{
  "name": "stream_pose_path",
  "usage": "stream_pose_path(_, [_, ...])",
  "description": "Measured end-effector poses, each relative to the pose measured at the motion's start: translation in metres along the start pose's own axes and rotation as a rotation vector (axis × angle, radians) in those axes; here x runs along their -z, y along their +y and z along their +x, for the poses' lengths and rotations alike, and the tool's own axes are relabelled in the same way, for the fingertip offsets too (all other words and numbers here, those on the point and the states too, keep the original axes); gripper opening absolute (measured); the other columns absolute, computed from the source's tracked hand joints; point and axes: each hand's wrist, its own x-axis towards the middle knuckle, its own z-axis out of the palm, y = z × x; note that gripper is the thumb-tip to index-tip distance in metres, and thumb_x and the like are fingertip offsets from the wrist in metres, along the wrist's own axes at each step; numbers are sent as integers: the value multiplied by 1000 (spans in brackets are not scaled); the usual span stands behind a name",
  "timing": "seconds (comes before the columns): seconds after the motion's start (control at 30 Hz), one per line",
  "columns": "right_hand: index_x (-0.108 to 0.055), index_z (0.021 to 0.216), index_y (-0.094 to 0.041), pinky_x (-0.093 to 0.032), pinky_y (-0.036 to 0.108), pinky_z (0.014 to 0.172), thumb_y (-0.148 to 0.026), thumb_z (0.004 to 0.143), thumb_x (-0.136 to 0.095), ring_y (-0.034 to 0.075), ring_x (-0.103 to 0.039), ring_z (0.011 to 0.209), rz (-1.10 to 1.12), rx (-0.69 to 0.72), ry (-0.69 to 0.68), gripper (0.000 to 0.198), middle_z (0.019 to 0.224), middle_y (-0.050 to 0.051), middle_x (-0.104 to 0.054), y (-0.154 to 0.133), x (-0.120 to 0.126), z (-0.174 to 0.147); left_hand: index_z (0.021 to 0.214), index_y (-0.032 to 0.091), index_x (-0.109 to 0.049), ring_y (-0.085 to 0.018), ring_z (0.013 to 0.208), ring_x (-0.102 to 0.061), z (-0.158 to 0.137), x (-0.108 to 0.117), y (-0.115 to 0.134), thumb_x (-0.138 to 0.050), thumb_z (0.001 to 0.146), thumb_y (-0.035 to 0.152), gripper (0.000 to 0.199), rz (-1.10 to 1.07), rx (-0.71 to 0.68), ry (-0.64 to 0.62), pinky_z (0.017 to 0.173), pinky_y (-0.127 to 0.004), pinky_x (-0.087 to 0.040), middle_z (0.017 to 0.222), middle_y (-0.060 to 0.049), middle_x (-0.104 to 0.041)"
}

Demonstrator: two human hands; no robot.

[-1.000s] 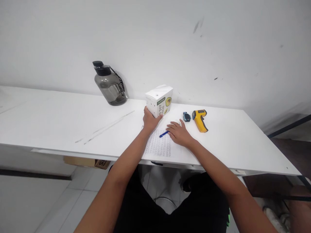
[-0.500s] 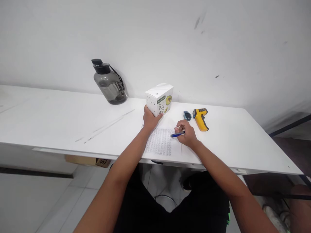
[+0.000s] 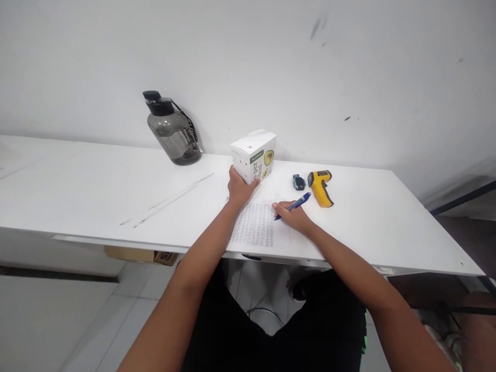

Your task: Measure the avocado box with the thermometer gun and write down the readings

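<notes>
My left hand [image 3: 241,188] is wrapped around the lower part of a white box [image 3: 253,155] with an avocado picture and "Meal" printed on its side. The box stands on the table above a sheet of paper [image 3: 253,225] covered in rows of handwriting. Between the fingers and thumb of my right hand [image 3: 292,214] is a blue pen [image 3: 299,201], slanted with its tip down at the right side of the writing. Whether the tip touches the paper I cannot tell.
A smartwatch [image 3: 298,182] and a yellow infrared thermometer [image 3: 321,188] lie right of the box. A grey water bottle [image 3: 174,132] stands at the back left of the white table [image 3: 96,191], near the wall. A cardboard box [image 3: 141,255] sits below the table.
The pen has swung from lying nearly level to a writing slant, tip down, and my right fingers have closed around it. My left hand and the white box stay in place.
</notes>
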Motion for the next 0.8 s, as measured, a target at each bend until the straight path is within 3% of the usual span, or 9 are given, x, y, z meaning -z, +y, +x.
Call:
stream_pose_path(0.37, [-51, 54, -20, -40, 28, 60, -34, 84, -47, 15, -51, 60, -97, 8, 2, 33, 55, -1, -53, -1, 1, -2, 135, 27, -20, -34, 124, -49, 0, 1, 2, -76, 62, 45, 94, -6, 1, -7, 102, -54, -41, 137, -12, -48])
stream_pose_path(0.57, [-55, 55, -20, -42, 29, 63, -31, 83, -49, 16, -54, 61, -63, 31, -78, 31, 56, 0, -57, 3, 0, -1, 136, 29, -20, -34, 126, -47, 1, -1, -2, -77, 62, 45, 95, -14, 0, 3, 103, -53, -40, 138, -12, -47])
stream_pose_path(0.8, [-54, 56, -20, -42, 29, 64, -34, 83, -47, 16, -55, 62, -76, 12, -10, 31, 57, 0, -57, 0, 0, -1, 135, 29, -19, -35, 125, -48, -1, 0, 1, -75, 63, 45, 93, -10, 2, -8, 101, -55, -41, 137, -12, -46])
